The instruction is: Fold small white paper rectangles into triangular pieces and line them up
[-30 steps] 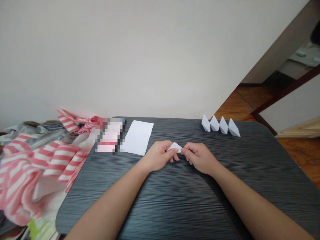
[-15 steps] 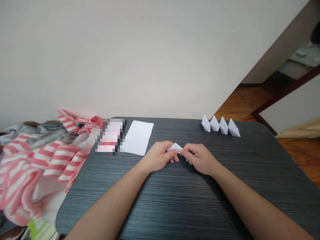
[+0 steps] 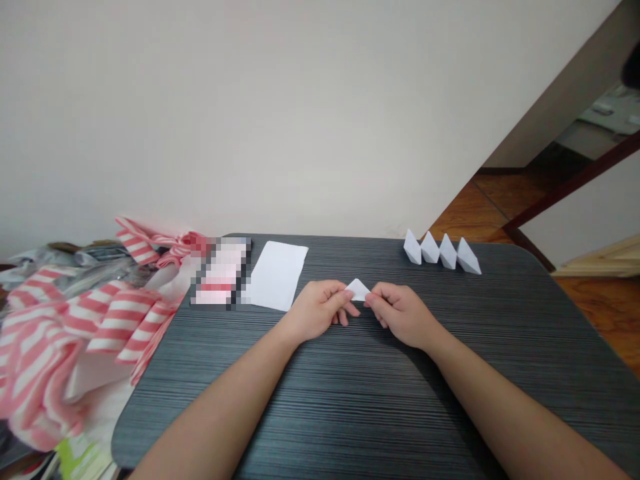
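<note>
A small folded white paper (image 3: 357,291), triangular with its point away from me, is held between my two hands above the table. My left hand (image 3: 320,308) pinches its left corner between thumb and fingers. On the other side, my right hand (image 3: 400,312) grips the right corner the same way. Fingertips hide both lower corners of the paper. Several folded white paper boats (image 3: 447,251) stand in a row at the back right. A stack of flat white paper (image 3: 278,275) lies to the left, just beyond my left hand.
The dark wood-grain table (image 3: 320,407) stands against a pale wall (image 3: 300,120). A blurred-out pink and black rectangular thing (image 3: 220,273) lies at its back left. Red-and-white striped cloth (image 3: 117,320) and plastic bags are heaped beside the left edge.
The folded paper has shifted slightly up and to the right, and more of its triangle shows between my fingers. Both hands keep their pinch.
</note>
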